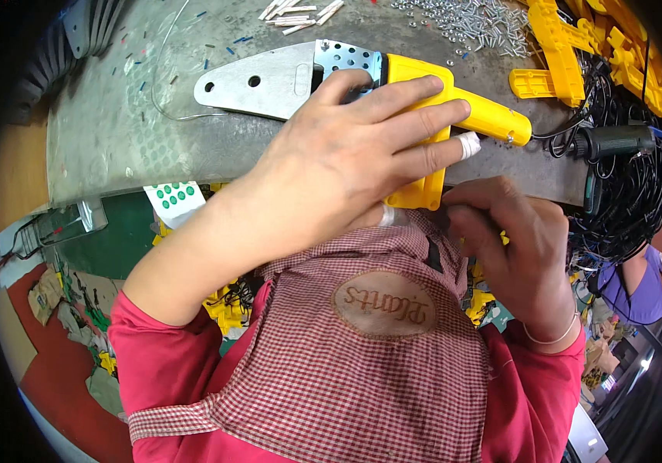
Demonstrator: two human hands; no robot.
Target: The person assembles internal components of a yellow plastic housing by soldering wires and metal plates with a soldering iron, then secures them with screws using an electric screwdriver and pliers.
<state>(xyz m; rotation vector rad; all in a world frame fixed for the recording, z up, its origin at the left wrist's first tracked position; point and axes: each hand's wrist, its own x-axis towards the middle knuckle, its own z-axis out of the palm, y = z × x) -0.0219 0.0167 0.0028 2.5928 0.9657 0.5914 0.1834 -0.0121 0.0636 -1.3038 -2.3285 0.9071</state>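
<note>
A pipe welder (254,81) lies across the metal bench, with a flat, tapered silver heating plate, a perforated metal sleeve and a yellow plastic body. My left hand (346,147) spans the sleeve and body from above, its fingers bent over the yellow plastic; white tape wraps some fingertips. The yellow handle (497,119) points right, a black cord leaving its end. At the body's near edge is my right hand (512,239), its fingers curled in. Whatever those fingers pinch is hidden, though something dark shows beside them.
Loose screws and nuts (477,23) are heaped at the far side, near white sticks (300,14). Yellow plastic housings (558,54) and tangled black cables (624,201) crowd the right. A green-dotted sheet (175,199) hangs at the near edge. Another person (636,285) sits at far right.
</note>
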